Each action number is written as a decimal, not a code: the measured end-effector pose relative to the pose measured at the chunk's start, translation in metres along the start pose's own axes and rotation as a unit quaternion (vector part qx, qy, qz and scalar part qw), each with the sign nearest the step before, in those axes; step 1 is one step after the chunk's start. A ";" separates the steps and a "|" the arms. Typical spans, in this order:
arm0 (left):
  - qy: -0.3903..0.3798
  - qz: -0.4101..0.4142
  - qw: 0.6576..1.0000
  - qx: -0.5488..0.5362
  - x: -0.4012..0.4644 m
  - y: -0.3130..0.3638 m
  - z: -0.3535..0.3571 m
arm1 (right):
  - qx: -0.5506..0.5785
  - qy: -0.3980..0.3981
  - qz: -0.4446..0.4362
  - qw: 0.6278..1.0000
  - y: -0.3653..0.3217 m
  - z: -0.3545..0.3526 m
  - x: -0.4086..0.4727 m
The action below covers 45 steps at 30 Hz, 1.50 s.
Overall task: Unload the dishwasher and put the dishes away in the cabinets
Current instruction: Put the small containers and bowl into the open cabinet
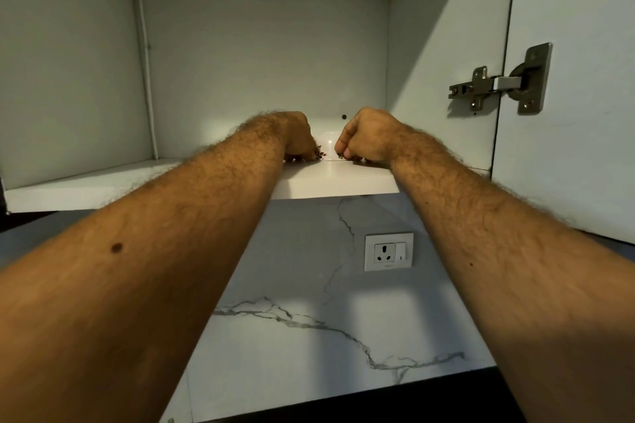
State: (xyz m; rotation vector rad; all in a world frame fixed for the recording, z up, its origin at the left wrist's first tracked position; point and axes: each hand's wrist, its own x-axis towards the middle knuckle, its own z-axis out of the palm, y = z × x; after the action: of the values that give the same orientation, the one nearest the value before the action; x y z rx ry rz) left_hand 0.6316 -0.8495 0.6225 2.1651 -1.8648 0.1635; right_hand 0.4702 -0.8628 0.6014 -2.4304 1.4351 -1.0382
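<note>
**White dish set down on the cabinet shelf, both hands at its rim**

A glossy white dish with a dark leaf-like pattern at its rim (pixel 326 144) sits low on the white laminate shelf of the open wall cabinet (pixel 68 182), near the shelf's front edge and about midway across. Only a small patch of it shows between the two hands, so whether it is one plate or a stack cannot be told.

The left hand (pixel 297 137) holds the dish's left edge with fingers curled down over the rim; the right hand (pixel 364 137) holds the right edge, thumb and forefinger pinched close together at the patterned border. Both wrists are bent downward and both forearms reach up and forward. The grip on opposite edges probably keeps the dish level as it is lowered or slid back, and the step in hand looks like the placing itself.

Around it the cabinet interior is plain: pale walls, a thin white cable running down the back left corner (pixel 146 55), and a small dark hole in the back panel (pixel 344 117). The open white door (pixel 577 79) hangs to the right on a metal hinge (pixel 498 82). Below are a marble-patterned wall panel (pixel 309 319) and a white socket with a switch (pixel 389 252). Nothing visible blocks the shelf behind the dish.
</note>
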 end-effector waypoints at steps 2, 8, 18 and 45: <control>-0.007 0.016 1.000 0.006 -0.005 0.000 -0.001 | -0.015 0.004 -0.001 1.000 0.002 0.001 0.002; -0.007 0.077 0.995 0.061 -0.010 0.001 -0.001 | -0.049 0.004 0.002 0.999 0.003 0.003 0.004; -0.022 0.081 0.996 0.022 -0.004 0.001 0.003 | -0.095 -0.003 0.022 0.995 0.005 0.005 0.009; 0.014 0.089 0.989 0.120 -0.034 0.015 0.005 | -0.209 -0.017 0.059 0.976 -0.001 -0.004 -0.001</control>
State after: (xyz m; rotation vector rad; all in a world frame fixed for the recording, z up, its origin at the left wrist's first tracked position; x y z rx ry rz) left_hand 0.6110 -0.8202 0.6108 2.1266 -2.1186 0.4753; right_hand 0.4687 -0.8601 0.6041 -2.5704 1.9244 -0.7222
